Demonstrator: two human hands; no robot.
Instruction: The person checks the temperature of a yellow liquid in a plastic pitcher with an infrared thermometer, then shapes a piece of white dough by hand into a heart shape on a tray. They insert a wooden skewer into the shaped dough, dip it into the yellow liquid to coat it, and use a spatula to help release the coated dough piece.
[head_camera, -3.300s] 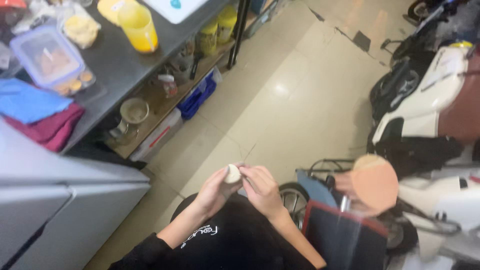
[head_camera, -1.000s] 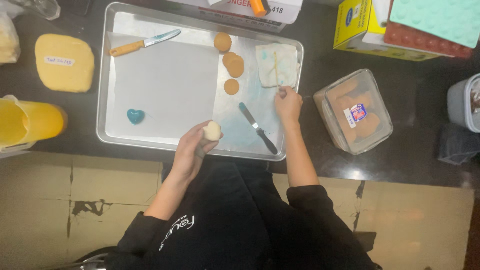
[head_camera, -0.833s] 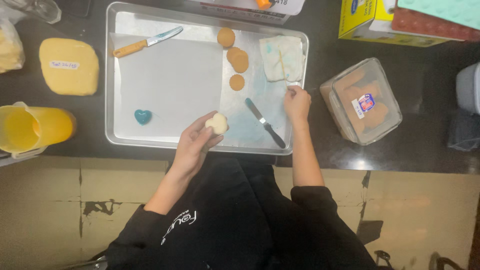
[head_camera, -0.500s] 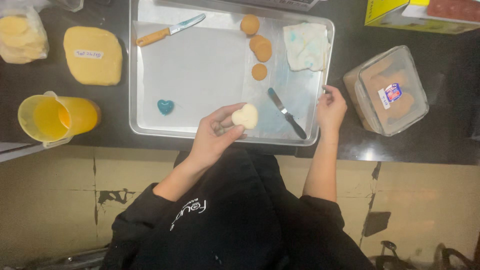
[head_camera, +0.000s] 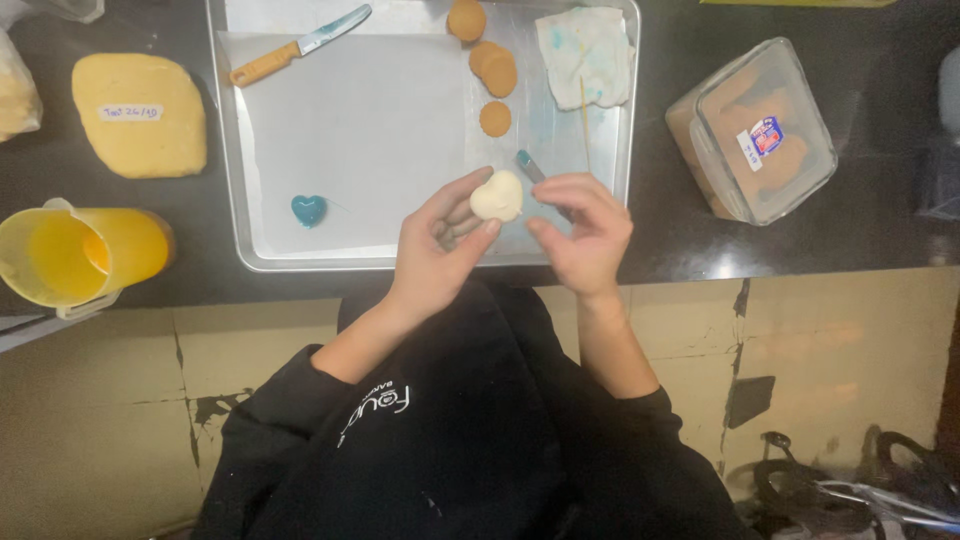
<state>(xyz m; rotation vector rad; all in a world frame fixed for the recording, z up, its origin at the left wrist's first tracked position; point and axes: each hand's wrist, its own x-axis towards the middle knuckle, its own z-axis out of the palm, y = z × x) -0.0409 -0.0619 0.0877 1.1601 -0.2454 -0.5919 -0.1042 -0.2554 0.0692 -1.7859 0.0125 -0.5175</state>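
My left hand (head_camera: 435, 240) pinches the pale heart-shaped piece (head_camera: 497, 195) in its fingertips, just above the near edge of the tray (head_camera: 225, 150). My right hand (head_camera: 585, 225) hovers beside it, half-curled, holding nothing. I'd keep the pinch light, so as not to dent it.

White label on yellow dough slab (head_camera: 139, 114); red-blue-white label on clear tub (head_camera: 752, 129).
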